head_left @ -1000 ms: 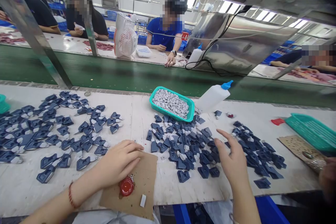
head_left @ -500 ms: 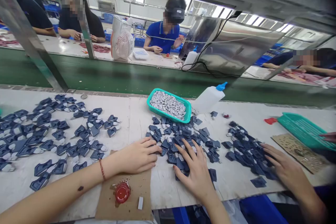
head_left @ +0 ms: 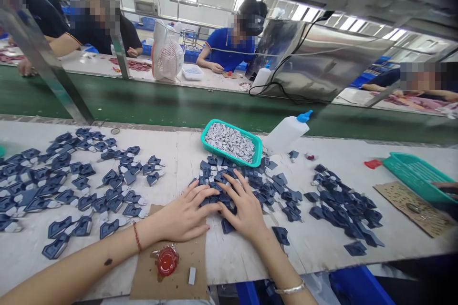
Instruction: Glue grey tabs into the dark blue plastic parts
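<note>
My left hand (head_left: 188, 213) lies palm down with its fingers stretched out, over the near left side of a heap of small navy-blue angular parts (head_left: 275, 193). Beside it, my right hand (head_left: 245, 209) rests with spread fingers on the same heap. The fingertips of both hands almost meet. Neither hand grips anything that I can see; what lies under the palms is hidden. Below my left hand is a cardboard sheet (head_left: 143, 276) bearing a red round lid-like dish (head_left: 167, 261) with wet, shiny liquid and one small pale rectangular piece (head_left: 192, 275).
A green basket (head_left: 259, 155) of small grey-white pieces stands behind the heap, next to a white squeeze bottle (head_left: 288, 133). Navy parts with pale tips (head_left: 64, 195) cover the left; another navy pile (head_left: 339, 205) lies right. A co-worker's hand touches the right green basket (head_left: 411, 171).
My right hand has moved left across the heap towards my left hand. The neighbour's hand has left the right-hand pile. My left hand has shifted only slightly.
</note>
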The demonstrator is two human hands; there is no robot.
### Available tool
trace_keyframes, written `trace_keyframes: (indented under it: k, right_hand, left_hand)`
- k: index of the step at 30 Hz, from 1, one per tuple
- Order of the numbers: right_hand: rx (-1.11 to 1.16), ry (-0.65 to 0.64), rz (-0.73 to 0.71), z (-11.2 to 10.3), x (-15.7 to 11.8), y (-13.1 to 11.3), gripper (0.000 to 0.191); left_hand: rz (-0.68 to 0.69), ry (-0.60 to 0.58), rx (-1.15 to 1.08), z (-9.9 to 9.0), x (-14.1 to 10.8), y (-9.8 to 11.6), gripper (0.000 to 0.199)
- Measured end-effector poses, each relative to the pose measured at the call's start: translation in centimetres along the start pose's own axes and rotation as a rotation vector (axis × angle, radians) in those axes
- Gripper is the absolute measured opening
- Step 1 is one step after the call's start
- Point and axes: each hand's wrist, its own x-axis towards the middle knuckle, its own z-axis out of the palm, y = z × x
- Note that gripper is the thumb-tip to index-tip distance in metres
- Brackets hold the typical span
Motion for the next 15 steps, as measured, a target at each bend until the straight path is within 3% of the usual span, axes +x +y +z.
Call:
trace_keyframes:
  k: [4, 9, 15]
  right_hand:
    - [-0.001, 0.008, -0.041, 0.9, 0.2, -0.2, 0.045]
    - [0.026, 0.126, -0.004, 2.0, 0.2, 1.0, 0.046]
    - [0.139, 0.265, -0.058, 2.4, 0.1, 2.2, 0.048]
  left_hand:
    - [0.000, -0.046, 0.001, 0.3, 0.1, -0.1, 0.056]
    - [0.045, -0.084, 0.077, 0.7, 0.3, -0.5, 0.061]
    - [0.025, -0.070, 0.250, -1.3, 0.2, -0.8, 0.058]
